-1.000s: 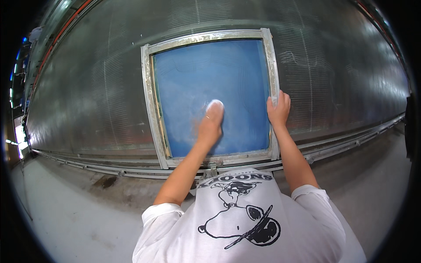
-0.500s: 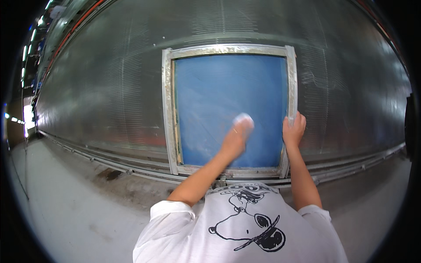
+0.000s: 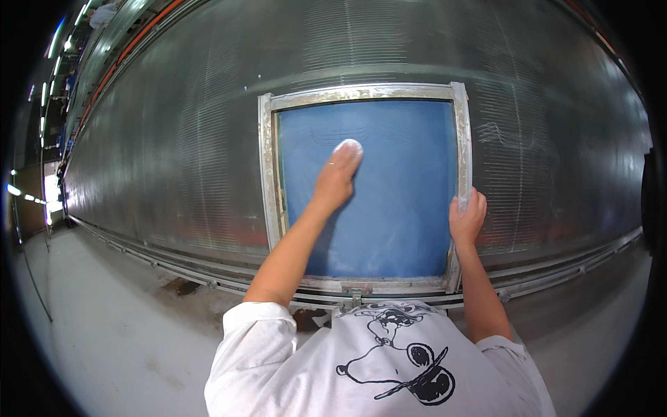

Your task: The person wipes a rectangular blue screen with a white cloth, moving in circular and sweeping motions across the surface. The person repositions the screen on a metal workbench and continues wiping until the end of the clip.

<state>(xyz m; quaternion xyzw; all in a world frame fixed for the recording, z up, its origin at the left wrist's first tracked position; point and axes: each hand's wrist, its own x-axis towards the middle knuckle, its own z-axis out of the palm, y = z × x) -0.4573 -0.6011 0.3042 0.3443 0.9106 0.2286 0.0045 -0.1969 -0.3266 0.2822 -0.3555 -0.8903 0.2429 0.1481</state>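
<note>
A metal-framed printing screen (image 3: 389, 215) with a blue mesh lies on a long grey table. My left hand (image 3: 338, 175) is closed on a white cloth wad (image 3: 349, 146), pressed to the upper middle of the blue surface. Only the wad's end shows beyond the fingers. At the right side, my right hand (image 3: 468, 215) grips the frame's bar (image 3: 461, 146), its fingers wrapped round the outer edge. Faint wavy marks cross the mesh above the wad, and whitish smears show lower down.
The long dark-grey table (image 3: 146, 160) runs off to both sides, with rows of fine scratch lines. A metal rail (image 3: 180, 278) follows its near edge, above a stained grey floor (image 3: 104, 333). At the far left are lights and an orange strip (image 3: 149, 31).
My left hand has moved the wad up and to the left across the blue mesh. My right hand keeps its hold on the frame, while the view has shifted slightly.
</note>
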